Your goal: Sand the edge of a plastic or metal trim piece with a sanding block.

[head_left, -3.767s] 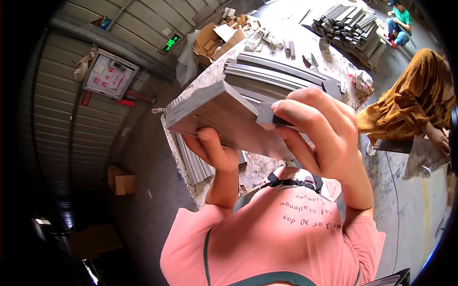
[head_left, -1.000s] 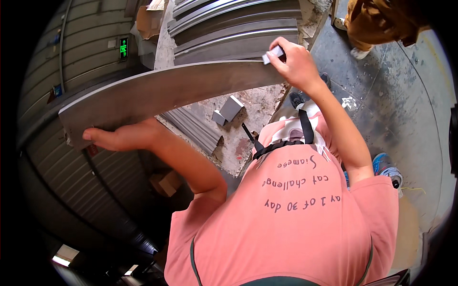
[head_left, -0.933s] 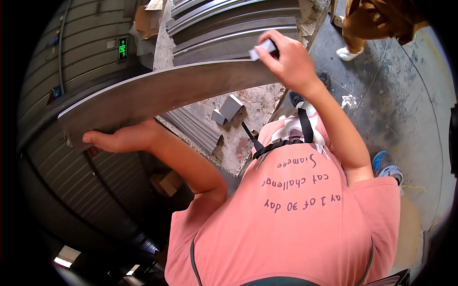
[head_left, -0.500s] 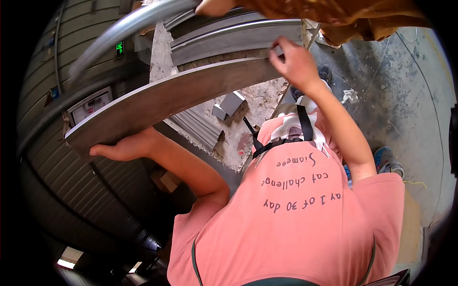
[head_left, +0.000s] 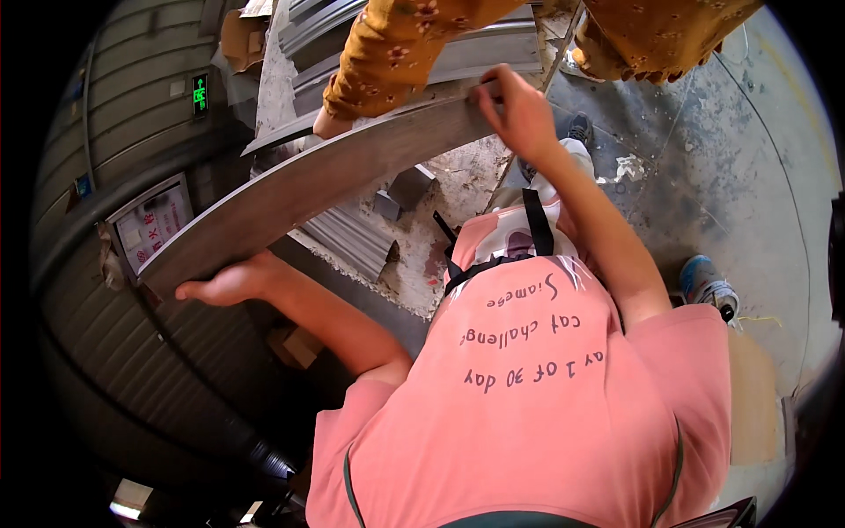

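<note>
Dusty bench (head_left: 458, 176), overhanging grey panel (head_left: 334, 176)

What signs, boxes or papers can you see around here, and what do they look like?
Green lit sign: small upright rectangle, glowing green, high on the grey ribbed wall at upper left.
Framed notice board: pale rectangle with red and dark print, grey frame, on the wall beside the long grey plank's left end.
Blue tag: tiny, on the wall at far left.
Cardboard box: brown, on the floor under the left forearm.
</note>
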{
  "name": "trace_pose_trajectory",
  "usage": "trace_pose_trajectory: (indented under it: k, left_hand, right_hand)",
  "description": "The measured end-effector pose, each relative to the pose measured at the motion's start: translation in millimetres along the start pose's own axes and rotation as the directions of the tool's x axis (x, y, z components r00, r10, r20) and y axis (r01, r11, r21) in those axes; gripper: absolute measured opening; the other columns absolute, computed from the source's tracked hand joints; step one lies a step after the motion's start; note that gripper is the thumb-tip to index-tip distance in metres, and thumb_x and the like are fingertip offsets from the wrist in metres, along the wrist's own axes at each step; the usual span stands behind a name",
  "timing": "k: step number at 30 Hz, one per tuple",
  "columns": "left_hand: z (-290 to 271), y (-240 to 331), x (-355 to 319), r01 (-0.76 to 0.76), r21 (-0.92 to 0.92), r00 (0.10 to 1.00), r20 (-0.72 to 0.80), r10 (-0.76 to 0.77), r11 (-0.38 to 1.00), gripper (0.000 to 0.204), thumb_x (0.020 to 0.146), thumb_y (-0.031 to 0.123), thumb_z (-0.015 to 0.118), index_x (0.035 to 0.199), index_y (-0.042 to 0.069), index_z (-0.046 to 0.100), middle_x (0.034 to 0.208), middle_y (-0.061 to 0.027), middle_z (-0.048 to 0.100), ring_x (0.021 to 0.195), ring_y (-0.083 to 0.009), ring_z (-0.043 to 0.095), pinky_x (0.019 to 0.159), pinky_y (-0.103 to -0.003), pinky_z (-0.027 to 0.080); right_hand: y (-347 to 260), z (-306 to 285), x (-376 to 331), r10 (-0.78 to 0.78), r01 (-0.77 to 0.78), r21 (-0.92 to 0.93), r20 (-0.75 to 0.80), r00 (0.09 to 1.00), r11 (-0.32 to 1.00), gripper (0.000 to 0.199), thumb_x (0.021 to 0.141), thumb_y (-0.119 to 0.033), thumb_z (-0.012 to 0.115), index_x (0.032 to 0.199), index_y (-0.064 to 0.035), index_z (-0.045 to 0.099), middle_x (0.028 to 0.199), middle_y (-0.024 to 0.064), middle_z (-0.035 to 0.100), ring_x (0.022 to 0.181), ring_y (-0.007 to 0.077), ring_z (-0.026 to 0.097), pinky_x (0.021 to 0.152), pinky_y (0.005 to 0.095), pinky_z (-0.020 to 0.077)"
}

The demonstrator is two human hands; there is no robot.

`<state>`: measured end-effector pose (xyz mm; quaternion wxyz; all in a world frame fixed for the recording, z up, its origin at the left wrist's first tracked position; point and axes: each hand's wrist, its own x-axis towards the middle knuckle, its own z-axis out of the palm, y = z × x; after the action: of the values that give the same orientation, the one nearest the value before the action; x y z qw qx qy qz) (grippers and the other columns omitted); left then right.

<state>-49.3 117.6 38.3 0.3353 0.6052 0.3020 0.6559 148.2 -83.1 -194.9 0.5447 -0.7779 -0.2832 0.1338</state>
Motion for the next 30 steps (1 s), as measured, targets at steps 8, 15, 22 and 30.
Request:
trace_pose_trajectory:
  k: [8, 15, 22, 30]
  left_hand:
    - [-22.9, -14.4, -0.9, -0.013, 0.081, 0.995, -0.094, 0.02, 0.997, 0.078, 0.103, 0.061, 0.022, 0.147, -0.001, 0.036, 0.148, -0.022, 0.042, 0.131, -0.0389, 0.049, 0.11, -0.053, 0.045]
    - [-37.8, -23.7, 1.5, 0.023, 0.105, 0.99, -0.143, -0.008, 0.994, 0.082, 0.102, 0.063, 0.019, 0.146, -0.004, 0.037, 0.147, -0.0236, 0.042, 0.13, -0.0405, 0.05, 0.11, -0.054, 0.045]
    - [-58.0, -35.9, 0.2, 0.052, 0.086, 0.987, -0.158, -0.038, 0.995, 0.081, 0.102, 0.063, 0.016, 0.141, -0.003, 0.041, 0.141, -0.0237, 0.047, 0.123, -0.0399, 0.055, 0.106, -0.054, 0.049]
    - [-68.8, -41.4, -7.7, 0.091, 0.121, 0.978, -0.196, -0.066, 0.988, 0.084, 0.1, 0.067, 0.013, 0.138, -0.001, 0.045, 0.14, -0.0228, 0.049, 0.123, -0.0406, 0.056, 0.105, -0.056, 0.05]
  right_hand:
    - [-1.2, -6.9, 6.3, 0.073, -0.072, -0.107, 0.003, 0.997, 0.992, 0.022, 0.094, -0.032, 0.062, 0.105, -0.0133, 0.059, 0.094, 0.0128, 0.069, 0.081, 0.0359, 0.067, 0.071, 0.044, 0.0527]
    - [27.2, 6.3, -2.4, 0.037, -0.042, -0.153, -0.031, 0.999, 0.987, 0.023, 0.093, -0.031, 0.061, 0.106, -0.0121, 0.057, 0.094, 0.0124, 0.069, 0.087, 0.0366, 0.068, 0.075, 0.0457, 0.053]
    - [80.2, -18.7, 5.6, 0.181, -0.184, -0.199, -0.034, 0.983, 0.963, 0.027, 0.092, -0.033, 0.06, 0.106, -0.011, 0.056, 0.092, 0.0136, 0.07, 0.087, 0.0368, 0.068, 0.073, 0.0467, 0.0522]
    - [71.4, 6.0, -11.3, 0.365, -0.37, -0.064, -0.088, 0.927, 0.927, 0.026, 0.091, -0.034, 0.062, 0.107, -0.0132, 0.06, 0.094, 0.0164, 0.071, 0.092, 0.0398, 0.067, 0.079, 0.0454, 0.0537]
